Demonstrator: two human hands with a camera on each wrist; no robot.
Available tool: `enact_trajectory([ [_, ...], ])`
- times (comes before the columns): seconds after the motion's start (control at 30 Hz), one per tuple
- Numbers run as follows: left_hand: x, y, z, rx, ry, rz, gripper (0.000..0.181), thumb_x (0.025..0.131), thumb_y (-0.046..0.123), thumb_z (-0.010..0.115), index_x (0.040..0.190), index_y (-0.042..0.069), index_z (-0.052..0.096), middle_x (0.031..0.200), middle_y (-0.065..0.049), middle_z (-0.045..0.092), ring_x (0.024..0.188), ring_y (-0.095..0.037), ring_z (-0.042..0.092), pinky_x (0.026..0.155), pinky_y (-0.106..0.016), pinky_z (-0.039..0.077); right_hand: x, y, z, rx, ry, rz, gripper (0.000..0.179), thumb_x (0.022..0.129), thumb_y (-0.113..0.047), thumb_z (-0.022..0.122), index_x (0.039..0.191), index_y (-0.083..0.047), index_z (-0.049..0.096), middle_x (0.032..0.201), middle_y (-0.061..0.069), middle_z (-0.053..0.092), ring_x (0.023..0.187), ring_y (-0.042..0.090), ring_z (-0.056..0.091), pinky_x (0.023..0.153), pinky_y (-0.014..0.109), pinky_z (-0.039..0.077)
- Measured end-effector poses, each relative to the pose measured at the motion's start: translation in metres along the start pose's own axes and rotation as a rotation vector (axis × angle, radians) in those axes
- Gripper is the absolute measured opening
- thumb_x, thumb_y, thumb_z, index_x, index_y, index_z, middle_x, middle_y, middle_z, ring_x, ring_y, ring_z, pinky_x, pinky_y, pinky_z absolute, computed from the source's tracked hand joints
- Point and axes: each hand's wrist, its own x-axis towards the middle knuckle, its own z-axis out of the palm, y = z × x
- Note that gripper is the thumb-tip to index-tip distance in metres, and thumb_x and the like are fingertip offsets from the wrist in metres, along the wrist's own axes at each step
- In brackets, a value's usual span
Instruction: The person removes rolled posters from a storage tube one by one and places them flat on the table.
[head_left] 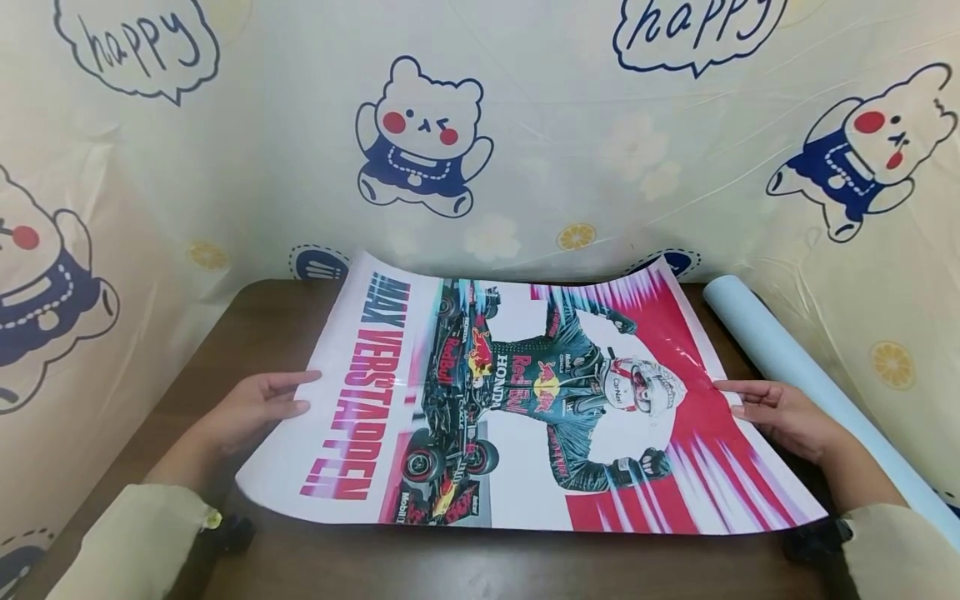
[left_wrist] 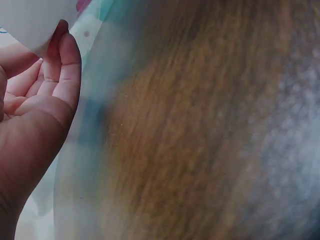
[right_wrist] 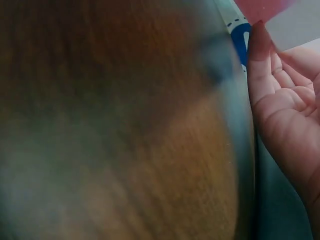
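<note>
A glossy racing poster [head_left: 517, 400] spreads sideways in front of me, with a dark race car, a helmeted person in a racing suit and large red lettering printed on it. Its left edge is pinched between thumb and fingers of my left hand [head_left: 251, 404]. On the opposite edge my right hand [head_left: 791, 417] pinches it the same way. The sheet bows, its far corners curling upward. In the left wrist view, the white underside of the poster [left_wrist: 35, 22] shows between the thumb and fingers of the left hand [left_wrist: 40, 110]. The right wrist view shows the right hand [right_wrist: 287, 110] at a pale corner.
Below the poster lies a dark brown wooden table [head_left: 525, 567]. A long light-blue roll [head_left: 810, 367] slants along its right side. Behind the table hangs a pale cloth [head_left: 540, 167] with bear drawings, which also lines both sides.
</note>
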Motion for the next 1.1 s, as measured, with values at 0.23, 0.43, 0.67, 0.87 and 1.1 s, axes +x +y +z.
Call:
enact_trajectory([
  [0.23,0.000,-0.001,0.000,-0.078,0.019,0.046,0.052,0.095,0.016,0.065,0.142,0.004,0.048,0.114,-0.003,0.071,0.100,-0.032,0.069,0.082,-0.044,0.054,-0.005,0.002,0.001,0.111,0.001,-0.069,0.046,0.102,0.000,0.038,0.130,-0.027,0.065,0.114,0.000,0.071,0.093,0.020,0.070,0.076,0.037,0.057],
  [0.43,0.000,-0.002,-0.002,0.064,0.072,0.036,0.061,0.091,0.030,0.069,0.143,0.004,0.048,0.114,-0.006,0.070,0.098,-0.026,0.070,0.084,-0.037,0.055,-0.005,-0.003,0.007,0.002,0.099,-0.049,0.042,0.101,-0.002,0.045,0.131,-0.025,0.064,0.111,-0.002,0.070,0.093,0.018,0.070,0.074,0.036,0.058],
  [0.67,-0.002,0.013,-0.004,0.210,0.083,-0.014,0.074,0.084,0.042,0.075,0.146,0.011,0.047,0.121,-0.013,0.066,0.099,-0.026,0.069,0.082,-0.039,0.056,-0.004,-0.012,0.012,-0.173,0.177,0.001,0.042,0.096,-0.006,0.057,0.135,-0.024,0.060,0.108,-0.007,0.070,0.095,0.014,0.067,0.075,0.034,0.058],
  [0.87,-0.002,0.020,-0.006,0.178,0.028,0.003,0.075,0.083,0.032,0.078,0.146,0.008,0.046,0.123,-0.015,0.065,0.098,-0.028,0.070,0.081,-0.041,0.056,-0.006,-0.014,0.013,-0.260,0.235,0.027,0.041,0.093,-0.010,0.064,0.134,-0.015,0.061,0.103,-0.008,0.071,0.091,0.012,0.067,0.074,0.033,0.058],
  [1.1,0.001,0.023,-0.007,0.241,0.057,-0.037,0.066,0.082,0.043,0.077,0.135,0.008,0.059,0.110,-0.009,0.071,0.097,-0.026,0.069,0.084,-0.044,0.054,-0.005,-0.015,0.015,-0.382,0.307,0.056,0.050,0.090,-0.018,0.070,0.133,0.002,0.054,0.098,-0.007,0.070,0.088,0.010,0.066,0.071,0.033,0.058],
])
